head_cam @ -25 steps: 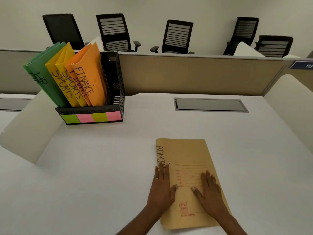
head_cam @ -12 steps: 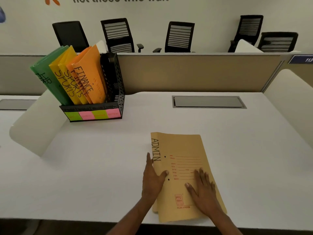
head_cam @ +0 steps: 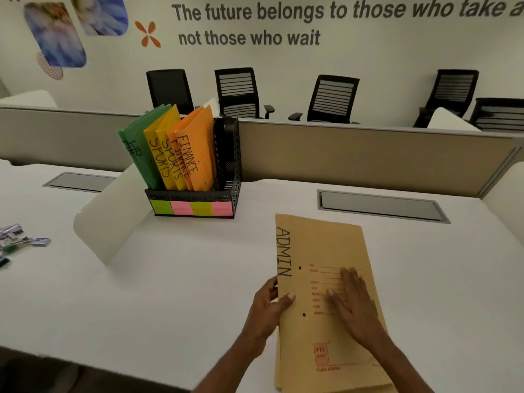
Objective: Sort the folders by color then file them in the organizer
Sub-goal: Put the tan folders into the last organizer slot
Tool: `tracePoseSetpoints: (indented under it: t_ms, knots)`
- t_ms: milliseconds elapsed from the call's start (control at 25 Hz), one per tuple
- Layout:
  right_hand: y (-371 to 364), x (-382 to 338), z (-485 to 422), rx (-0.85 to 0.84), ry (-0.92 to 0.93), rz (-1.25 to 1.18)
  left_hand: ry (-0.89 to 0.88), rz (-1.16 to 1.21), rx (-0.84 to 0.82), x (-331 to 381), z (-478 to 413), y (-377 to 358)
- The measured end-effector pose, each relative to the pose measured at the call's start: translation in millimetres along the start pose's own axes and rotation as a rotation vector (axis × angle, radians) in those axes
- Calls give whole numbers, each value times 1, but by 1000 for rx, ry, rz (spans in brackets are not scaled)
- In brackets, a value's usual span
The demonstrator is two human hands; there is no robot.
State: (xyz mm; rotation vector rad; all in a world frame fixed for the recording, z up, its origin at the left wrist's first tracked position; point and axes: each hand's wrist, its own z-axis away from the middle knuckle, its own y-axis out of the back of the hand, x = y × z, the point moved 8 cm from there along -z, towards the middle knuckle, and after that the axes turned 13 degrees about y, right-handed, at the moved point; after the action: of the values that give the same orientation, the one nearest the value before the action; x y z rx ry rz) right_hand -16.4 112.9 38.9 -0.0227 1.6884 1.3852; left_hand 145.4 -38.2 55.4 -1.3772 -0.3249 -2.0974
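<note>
A tan folder marked ADMIN (head_cam: 320, 245) lies near the front of the white desk (head_cam: 175, 279), its near end raised off the surface. My left hand (head_cam: 268, 310) grips its left spine edge, thumb on top and fingers underneath. My right hand (head_cam: 357, 304) rests flat on the cover with fingers spread. At the back left stands a black mesh organizer (head_cam: 226, 165) with green (head_cam: 136, 154), yellow (head_cam: 158, 157) and orange (head_cam: 198, 154) folders leaning in its left slots. Its rightmost slot holds no folder.
A white curved divider (head_cam: 113, 211) rises left of the organizer, another at the far right (head_cam: 507, 188). Small clips and stationery (head_cam: 17, 242) lie on the neighbouring desk at left. A grey cable hatch (head_cam: 380, 205) sits behind the folder. Beige partition and black chairs stand beyond.
My left hand went from lying flat on the folder to gripping its spine edge, and the folder's near end lifted. The view tilted up, showing more of the wall.
</note>
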Motion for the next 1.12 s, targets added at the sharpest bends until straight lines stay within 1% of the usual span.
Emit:
tracePoseSetpoints:
  t_ms: [80, 240, 400, 520, 640, 720, 880, 1000, 1120]
  knots:
    - [20, -14, -20, 49, 5, 7, -29, 37, -19, 18, 2, 14]
    - [34, -69, -69, 34, 81, 2, -72, 55, -44, 56, -7, 40]
    - [51, -164, -132, 36, 271, -15, -202, -12, -60, 103, -20, 68]
    - [81, -243, -179, 137, 440, -4, -345, -110, -30, 134, -30, 91]
    - [110, -317, -213, 291, 595, -14, -495, -192, 95, 169, -45, 125]
    - [116, -356, -224, 336, 655, -61, -563, -238, 206, 189, -56, 147]
    - [107, -418, -235, 312, 699, -183, -736, -295, 368, 220, -63, 186]
    - [95, -450, -239, 287, 784, -244, -843, -292, 433, 236, -71, 207]
    - [82, -465, -246, 243, 868, -270, -926, -293, 490, 246, -83, 222]
